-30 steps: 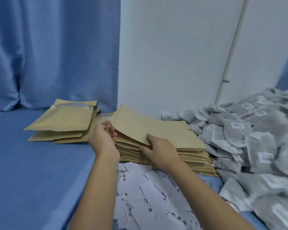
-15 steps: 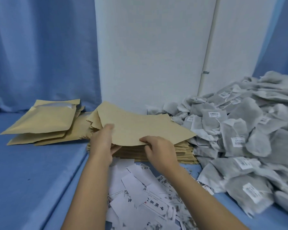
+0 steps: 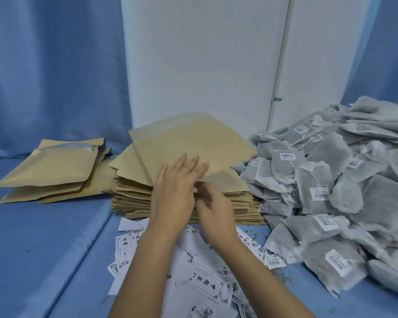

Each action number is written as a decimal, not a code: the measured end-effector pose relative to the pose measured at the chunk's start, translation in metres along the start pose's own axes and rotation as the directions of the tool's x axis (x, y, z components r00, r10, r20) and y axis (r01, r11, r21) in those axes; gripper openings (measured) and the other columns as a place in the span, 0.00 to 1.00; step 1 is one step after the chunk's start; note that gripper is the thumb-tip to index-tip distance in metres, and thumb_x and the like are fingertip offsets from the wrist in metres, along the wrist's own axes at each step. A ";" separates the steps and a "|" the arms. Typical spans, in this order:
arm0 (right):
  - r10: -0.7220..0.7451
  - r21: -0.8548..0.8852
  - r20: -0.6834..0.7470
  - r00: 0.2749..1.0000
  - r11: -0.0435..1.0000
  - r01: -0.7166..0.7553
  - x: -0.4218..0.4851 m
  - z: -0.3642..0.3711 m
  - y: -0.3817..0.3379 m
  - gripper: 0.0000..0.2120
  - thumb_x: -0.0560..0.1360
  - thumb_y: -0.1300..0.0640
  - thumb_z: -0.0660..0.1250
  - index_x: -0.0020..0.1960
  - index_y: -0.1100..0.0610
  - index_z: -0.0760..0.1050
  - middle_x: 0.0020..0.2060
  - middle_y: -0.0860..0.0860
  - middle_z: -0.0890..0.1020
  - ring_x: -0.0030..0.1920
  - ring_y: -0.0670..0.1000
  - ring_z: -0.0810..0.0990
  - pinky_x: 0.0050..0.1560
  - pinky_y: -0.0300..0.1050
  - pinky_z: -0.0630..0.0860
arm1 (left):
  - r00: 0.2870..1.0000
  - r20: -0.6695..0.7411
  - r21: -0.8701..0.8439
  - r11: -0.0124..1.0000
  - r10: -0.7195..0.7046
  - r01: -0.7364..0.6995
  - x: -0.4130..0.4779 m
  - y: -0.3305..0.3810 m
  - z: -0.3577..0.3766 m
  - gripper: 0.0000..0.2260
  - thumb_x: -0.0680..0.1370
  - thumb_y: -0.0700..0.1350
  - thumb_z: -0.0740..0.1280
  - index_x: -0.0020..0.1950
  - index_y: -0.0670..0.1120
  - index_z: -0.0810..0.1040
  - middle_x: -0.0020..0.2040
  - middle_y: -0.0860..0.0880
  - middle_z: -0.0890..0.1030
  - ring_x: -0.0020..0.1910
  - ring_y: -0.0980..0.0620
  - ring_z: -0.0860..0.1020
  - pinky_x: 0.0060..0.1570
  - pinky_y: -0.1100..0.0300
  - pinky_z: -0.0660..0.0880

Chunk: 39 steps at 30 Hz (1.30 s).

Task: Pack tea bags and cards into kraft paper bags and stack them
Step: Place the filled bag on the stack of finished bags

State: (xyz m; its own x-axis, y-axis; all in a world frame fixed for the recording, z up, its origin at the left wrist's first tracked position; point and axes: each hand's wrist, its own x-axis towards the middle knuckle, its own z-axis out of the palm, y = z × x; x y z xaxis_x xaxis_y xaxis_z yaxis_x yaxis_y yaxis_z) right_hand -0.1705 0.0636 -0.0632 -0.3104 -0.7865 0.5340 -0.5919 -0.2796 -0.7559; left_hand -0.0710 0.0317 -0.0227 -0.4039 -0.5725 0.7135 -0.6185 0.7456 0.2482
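One empty kraft paper bag (image 3: pixel 189 145) is lifted and tilted above the thick stack of empty kraft bags (image 3: pixel 131 200) at the centre. My left hand (image 3: pixel 172 191) lies against its near face with fingers straight and spread, blurred by motion. My right hand (image 3: pixel 216 210) sits just below and right of it, fingers curled and pinching the bag's lower edge. White printed cards (image 3: pixel 193 274) are scattered in front of the stack, under my forearms. A large heap of grey tea bags (image 3: pixel 331 180) with barcode tags fills the right side.
A few filled kraft bags (image 3: pixel 55 166) lie stacked at the left on the blue cloth surface (image 3: pixel 32 249). A white panel (image 3: pixel 193 65) and a blue curtain (image 3: pixel 44 65) stand behind. Tea crumbs are scattered near the heap.
The top kraft bag has come up off the stack and tilted higher. My left hand let go of its left edge and now lies open on its face. The view shifted right.
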 end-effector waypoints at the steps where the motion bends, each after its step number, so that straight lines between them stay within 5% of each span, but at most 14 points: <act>1: 0.119 0.134 -0.016 0.993 0.984 -0.116 -0.001 -0.002 -0.003 0.13 0.73 0.67 0.60 0.49 0.54 0.79 0.44 0.47 0.84 0.46 0.47 0.79 0.49 0.39 0.74 | 0.992 0.116 0.083 0.996 -0.044 0.034 -0.002 0.002 0.008 0.28 0.76 0.35 0.55 0.73 0.56 0.65 0.75 0.55 0.62 0.75 0.55 0.56 0.71 0.54 0.46; 3: 0.369 0.510 0.024 0.929 0.795 -0.329 -0.001 -0.006 -0.003 0.12 0.73 0.69 0.58 0.36 0.56 0.72 0.28 0.45 0.78 0.32 0.47 0.75 0.33 0.37 0.72 | 0.949 0.283 0.139 0.985 -0.139 0.103 -0.008 0.007 0.024 0.25 0.80 0.40 0.54 0.75 0.58 0.60 0.76 0.57 0.59 0.76 0.57 0.54 0.72 0.52 0.45; 5: 0.499 0.819 0.180 0.848 0.402 -0.410 -0.002 -0.010 -0.001 0.14 0.73 0.71 0.54 0.33 0.59 0.65 0.23 0.50 0.72 0.24 0.46 0.71 0.23 0.35 0.68 | 0.911 0.366 0.128 0.980 -0.188 0.151 -0.015 0.011 0.035 0.21 0.82 0.45 0.52 0.74 0.58 0.61 0.76 0.56 0.61 0.75 0.56 0.56 0.73 0.49 0.46; 6: 0.512 0.877 0.243 0.824 0.247 -0.413 -0.003 -0.013 0.001 0.14 0.74 0.71 0.53 0.33 0.59 0.66 0.24 0.52 0.73 0.23 0.47 0.73 0.23 0.35 0.70 | 0.900 0.386 0.112 0.978 -0.204 0.174 -0.018 0.012 0.038 0.19 0.83 0.48 0.51 0.74 0.58 0.61 0.76 0.56 0.61 0.75 0.56 0.56 0.73 0.49 0.47; 8: 0.512 0.907 0.304 0.803 0.104 -0.409 -0.004 -0.017 0.006 0.13 0.75 0.71 0.53 0.35 0.61 0.69 0.30 0.57 0.79 0.29 0.49 0.81 0.31 0.37 0.78 | 0.887 0.403 0.069 0.974 -0.226 0.217 -0.023 0.013 0.042 0.18 0.83 0.50 0.50 0.74 0.58 0.62 0.76 0.56 0.61 0.75 0.57 0.56 0.72 0.50 0.48; 15: 0.510 0.895 0.316 0.800 0.120 -0.430 -0.003 -0.018 0.015 0.12 0.75 0.71 0.54 0.37 0.62 0.69 0.39 0.63 0.82 0.39 0.55 0.85 0.35 0.42 0.81 | 0.868 0.396 -0.116 0.922 -0.299 0.370 -0.024 0.015 0.041 0.17 0.83 0.47 0.52 0.71 0.57 0.68 0.74 0.57 0.65 0.74 0.58 0.59 0.73 0.55 0.44; 18: 0.505 0.877 0.309 0.806 0.177 -0.447 -0.002 -0.021 0.013 0.10 0.75 0.72 0.55 0.38 0.62 0.69 0.40 0.61 0.76 0.39 0.56 0.78 0.38 0.43 0.82 | 0.864 0.327 -0.151 0.881 -0.383 0.448 -0.025 0.019 0.036 0.16 0.83 0.47 0.53 0.67 0.55 0.72 0.65 0.53 0.76 0.65 0.52 0.71 0.68 0.53 0.61; 22: 0.519 0.825 0.285 0.806 0.295 -0.481 -0.003 -0.019 0.006 0.13 0.73 0.75 0.57 0.35 0.61 0.67 0.25 0.53 0.74 0.26 0.47 0.74 0.28 0.37 0.75 | 0.927 0.201 0.160 0.944 -0.317 0.288 -0.027 0.028 0.033 0.14 0.81 0.45 0.54 0.65 0.51 0.70 0.54 0.49 0.81 0.52 0.46 0.77 0.45 0.53 0.70; 24: 0.542 0.819 0.251 0.802 0.322 -0.474 -0.002 -0.017 0.003 0.14 0.73 0.76 0.58 0.35 0.60 0.66 0.19 0.49 0.71 0.21 0.44 0.70 0.23 0.34 0.69 | 0.933 0.188 0.189 0.943 -0.308 0.273 -0.026 0.031 0.035 0.13 0.79 0.44 0.56 0.62 0.50 0.71 0.53 0.49 0.80 0.51 0.46 0.78 0.43 0.54 0.70; 30: 0.554 0.845 0.302 0.776 0.222 -0.487 -0.001 -0.021 -0.001 0.10 0.74 0.73 0.60 0.37 0.62 0.70 0.22 0.51 0.71 0.21 0.45 0.71 0.23 0.34 0.72 | 0.956 0.126 0.144 0.959 -0.264 0.245 -0.027 0.034 0.036 0.10 0.80 0.42 0.55 0.58 0.51 0.72 0.47 0.51 0.81 0.44 0.48 0.78 0.39 0.56 0.70; 33: 0.588 0.826 0.233 0.774 0.300 -0.477 0.002 -0.023 -0.003 0.14 0.73 0.73 0.59 0.32 0.60 0.67 0.18 0.49 0.64 0.18 0.43 0.62 0.19 0.33 0.66 | 0.969 0.107 0.127 0.969 -0.224 0.210 -0.028 0.034 0.036 0.11 0.79 0.43 0.57 0.58 0.51 0.73 0.47 0.51 0.81 0.44 0.48 0.78 0.40 0.56 0.71; 39: 0.598 0.781 0.150 0.787 0.417 -0.466 -0.001 -0.025 -0.006 0.17 0.72 0.73 0.59 0.28 0.58 0.63 0.17 0.48 0.64 0.16 0.44 0.61 0.17 0.33 0.61 | 0.967 0.016 0.063 0.966 -0.254 0.252 -0.029 0.037 0.041 0.16 0.82 0.45 0.56 0.70 0.53 0.69 0.53 0.50 0.82 0.50 0.46 0.79 0.42 0.57 0.68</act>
State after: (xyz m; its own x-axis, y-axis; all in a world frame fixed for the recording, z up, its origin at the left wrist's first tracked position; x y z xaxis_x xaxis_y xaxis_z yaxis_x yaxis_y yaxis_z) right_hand -0.1852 0.0796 -0.0497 -0.4871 -0.8688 -0.0890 0.4783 -0.1801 -0.8595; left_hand -0.1101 0.0617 -0.0610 -0.2442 -0.7482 0.6169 -0.7415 0.5540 0.3784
